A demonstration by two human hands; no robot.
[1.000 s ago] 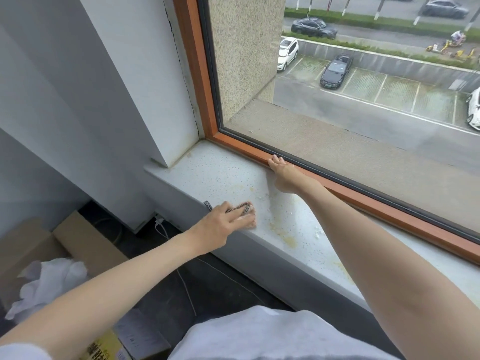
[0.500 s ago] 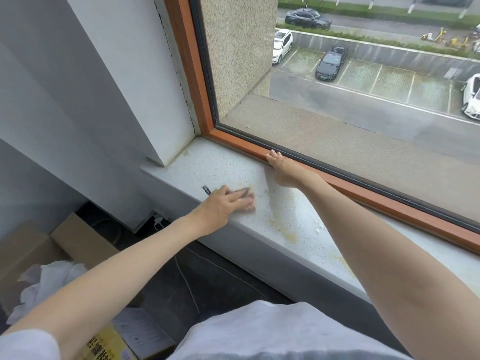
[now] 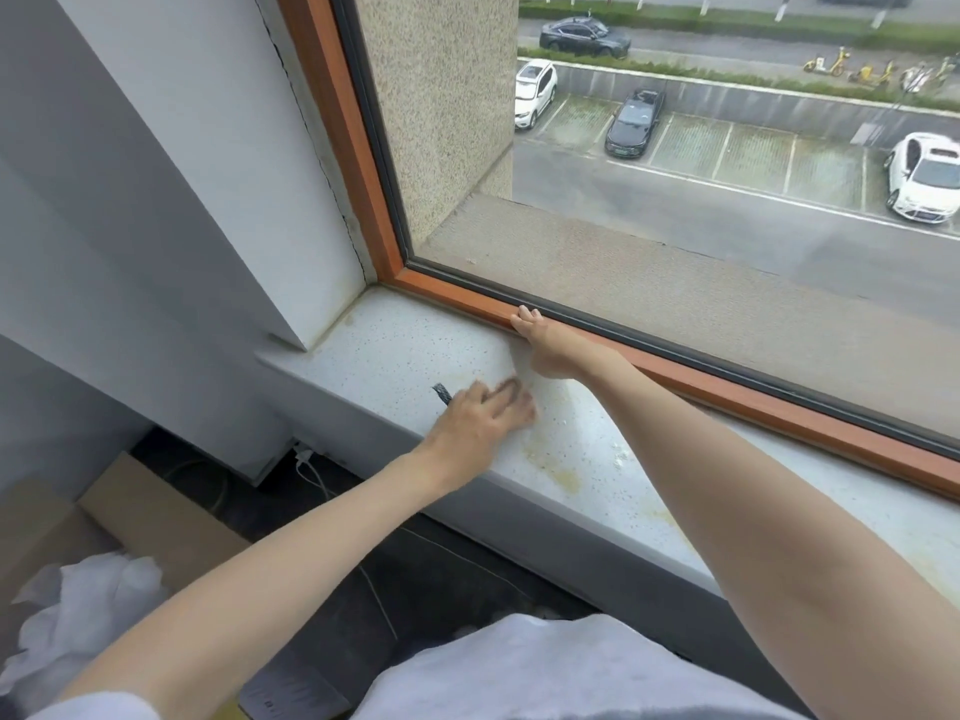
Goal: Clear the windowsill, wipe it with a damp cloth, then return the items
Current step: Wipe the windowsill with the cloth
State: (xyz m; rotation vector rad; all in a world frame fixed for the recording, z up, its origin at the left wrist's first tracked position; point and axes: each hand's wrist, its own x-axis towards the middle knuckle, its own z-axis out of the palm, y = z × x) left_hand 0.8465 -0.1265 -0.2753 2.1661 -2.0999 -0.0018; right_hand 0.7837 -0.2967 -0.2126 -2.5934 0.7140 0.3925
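Observation:
The white speckled windowsill (image 3: pixel 405 345) runs from the left corner to the right edge and carries wet yellowish stains. My left hand (image 3: pixel 480 423) lies flat with straight fingers on a small dark patterned cloth (image 3: pixel 441 393), pressing it onto the sill near the front edge. Only a corner and a strip of the cloth show past my fingers. My right hand (image 3: pixel 545 348) rests at the back of the sill, its fingertips hooked on the orange-brown window frame (image 3: pixel 727 387).
A white wall pier (image 3: pixel 208 174) closes the sill's left end. Below on the dark floor stand a cardboard box (image 3: pixel 130 517) with crumpled white paper (image 3: pixel 88 615) and a white cable (image 3: pixel 311 475). The glass looks onto a car park.
My left hand has slid the cloth a little along the sill in a wiping stroke. My right hand stays on the window frame.

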